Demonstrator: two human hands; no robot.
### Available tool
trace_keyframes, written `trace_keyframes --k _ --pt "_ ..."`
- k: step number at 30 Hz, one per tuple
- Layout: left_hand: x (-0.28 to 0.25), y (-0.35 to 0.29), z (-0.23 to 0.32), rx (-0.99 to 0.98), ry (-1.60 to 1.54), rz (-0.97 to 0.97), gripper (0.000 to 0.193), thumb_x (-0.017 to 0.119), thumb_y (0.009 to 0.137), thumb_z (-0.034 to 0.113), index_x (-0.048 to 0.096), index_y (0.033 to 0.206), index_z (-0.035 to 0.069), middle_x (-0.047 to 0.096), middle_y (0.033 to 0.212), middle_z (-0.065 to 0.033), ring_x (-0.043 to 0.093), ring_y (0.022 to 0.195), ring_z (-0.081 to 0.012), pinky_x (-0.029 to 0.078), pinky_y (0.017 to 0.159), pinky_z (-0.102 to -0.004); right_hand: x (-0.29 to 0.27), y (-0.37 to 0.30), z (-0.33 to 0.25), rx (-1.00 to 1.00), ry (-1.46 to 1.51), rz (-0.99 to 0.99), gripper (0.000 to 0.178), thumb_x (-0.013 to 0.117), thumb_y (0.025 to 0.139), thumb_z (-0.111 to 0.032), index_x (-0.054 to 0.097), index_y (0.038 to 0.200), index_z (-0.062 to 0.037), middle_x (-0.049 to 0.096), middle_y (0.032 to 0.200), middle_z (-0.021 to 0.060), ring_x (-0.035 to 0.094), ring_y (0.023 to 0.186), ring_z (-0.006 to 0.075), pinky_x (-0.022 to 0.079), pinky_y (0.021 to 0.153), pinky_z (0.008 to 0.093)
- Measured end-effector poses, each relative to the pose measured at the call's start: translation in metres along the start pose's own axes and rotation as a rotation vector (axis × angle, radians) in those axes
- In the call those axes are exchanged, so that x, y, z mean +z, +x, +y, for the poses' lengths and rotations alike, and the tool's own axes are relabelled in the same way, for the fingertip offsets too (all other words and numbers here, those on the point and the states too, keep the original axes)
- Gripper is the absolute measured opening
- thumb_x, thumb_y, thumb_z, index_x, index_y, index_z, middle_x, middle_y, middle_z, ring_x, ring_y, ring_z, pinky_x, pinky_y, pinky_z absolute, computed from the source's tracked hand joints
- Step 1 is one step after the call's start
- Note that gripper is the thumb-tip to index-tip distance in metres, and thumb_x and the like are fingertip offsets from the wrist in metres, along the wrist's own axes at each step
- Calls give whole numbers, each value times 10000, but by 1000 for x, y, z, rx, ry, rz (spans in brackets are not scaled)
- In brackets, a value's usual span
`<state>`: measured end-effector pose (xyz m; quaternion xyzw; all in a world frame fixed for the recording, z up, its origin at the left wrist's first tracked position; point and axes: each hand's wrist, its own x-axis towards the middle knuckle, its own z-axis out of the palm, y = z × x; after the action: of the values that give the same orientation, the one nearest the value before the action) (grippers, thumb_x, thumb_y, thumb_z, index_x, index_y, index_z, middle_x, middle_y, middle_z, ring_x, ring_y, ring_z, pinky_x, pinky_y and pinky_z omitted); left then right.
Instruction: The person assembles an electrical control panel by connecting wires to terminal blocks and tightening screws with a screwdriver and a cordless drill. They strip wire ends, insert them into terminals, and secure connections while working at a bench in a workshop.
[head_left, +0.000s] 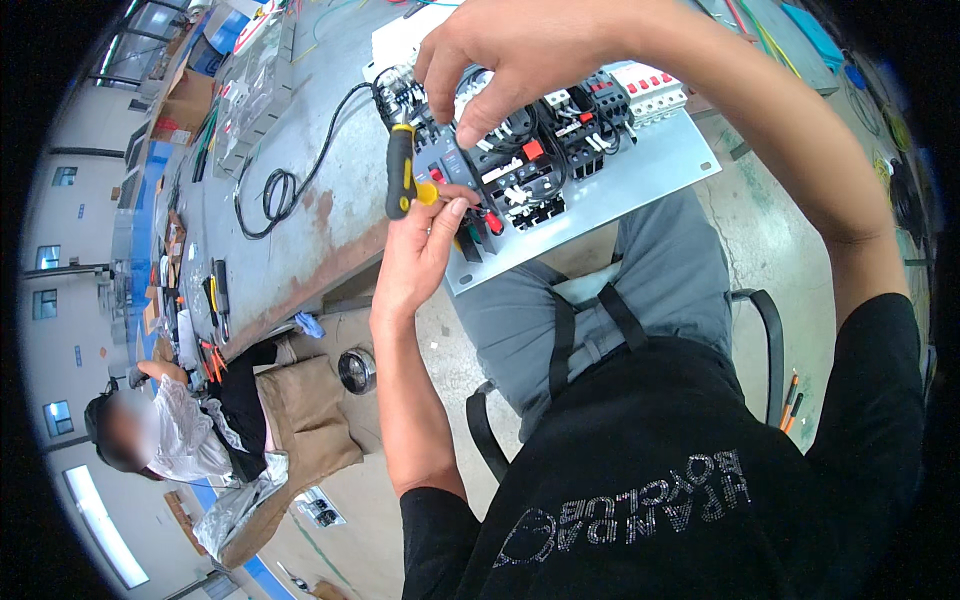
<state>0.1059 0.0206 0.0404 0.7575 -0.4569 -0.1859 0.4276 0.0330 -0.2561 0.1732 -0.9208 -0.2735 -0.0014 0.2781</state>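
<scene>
A metal mounting panel (590, 220) crowded with electrical parts rests across my lap and the bench edge. My left hand (415, 255) is closed at the panel's left corner, thumb and fingers pinched near a red-capped part (492, 222). A screwdriver (399, 175) with a black and yellow handle stands up against that hand and seems held by it; the grip is partly hidden. Over the grey circuit breaker (448, 165), my right hand (500, 70) reaches down with curved fingers apart from the thumb. Nothing shows between them.
A black cable (285, 195) lies coiled on the worn metal bench (320, 150). Grey box assemblies (255, 105) stand farther left. Tools, including red-handled pliers (213, 360), lie near a seated co-worker (200, 430). A row of white breakers with red switches (650, 90) sits on the panel's right.
</scene>
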Motion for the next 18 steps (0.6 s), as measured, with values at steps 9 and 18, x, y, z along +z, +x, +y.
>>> trace_keyframes --k 9,18 --pt "-2 9 -10 -36 -36 15 278 613 1093 217 724 1044 -33 730 1001 -67 595 877 -168 498 844 -339 11 30 -22 -29 -212 157 306 801 839 -293 781 930 -2 765 919 220 733 879 415 580 784 481" --pt "12 8 -23 -81 -267 168 176 701 1046 163 714 1040 -13 618 850 41 532 789 -67 461 723 -254 29 32 -16 111 -35 224 421 771 871 -294 760 1155 16 773 905 223 740 804 384 594 769 436"
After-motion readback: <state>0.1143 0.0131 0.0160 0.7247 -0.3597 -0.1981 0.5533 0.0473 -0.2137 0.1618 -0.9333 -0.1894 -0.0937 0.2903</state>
